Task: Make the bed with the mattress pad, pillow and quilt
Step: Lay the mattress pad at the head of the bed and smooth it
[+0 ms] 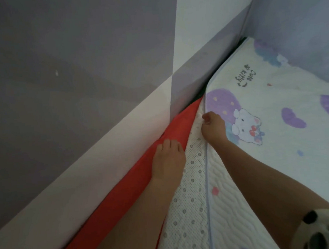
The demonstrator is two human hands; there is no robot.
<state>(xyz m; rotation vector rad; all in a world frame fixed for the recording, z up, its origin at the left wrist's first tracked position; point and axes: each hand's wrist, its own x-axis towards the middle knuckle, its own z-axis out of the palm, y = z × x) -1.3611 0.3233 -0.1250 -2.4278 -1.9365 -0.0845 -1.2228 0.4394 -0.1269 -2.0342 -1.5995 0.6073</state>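
I have the wall [61, 92] on my left; the sheet [125, 194] runs along its foot, between it and the mattress pad [265, 118] on the right. My left hand [167, 158] rests on the sheet, and my right hand [213, 127], just beyond it, pinches the pad's left edge. A padded panel [298, 20] stands behind the pad

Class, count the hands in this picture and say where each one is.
2. The left hand rests on the red sheet by the wall; the right hand pinches the edge of the mattress pad beside the printed bear. None appears hidden.
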